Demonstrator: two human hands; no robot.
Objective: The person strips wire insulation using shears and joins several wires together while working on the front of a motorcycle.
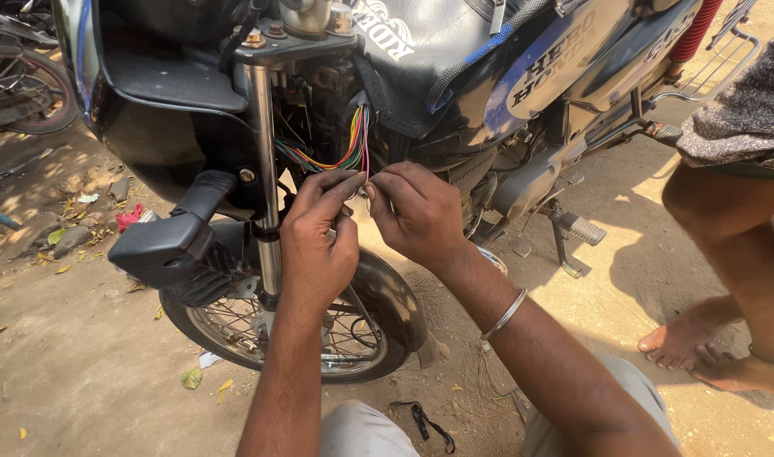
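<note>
Outdoors on dirt, left hand (319, 241) and right hand (416, 211) pinch coloured wires (353, 152) hanging just above them.

white lettered decal (546, 74) on blue side panel, white print on black seat cover (393, 34)

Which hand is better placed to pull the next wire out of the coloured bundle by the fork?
Probably the left hand: its fingertips sit right under the coloured wires, close beside the fork tube. The right hand is a little further off and appears to pinch something small already.
</note>
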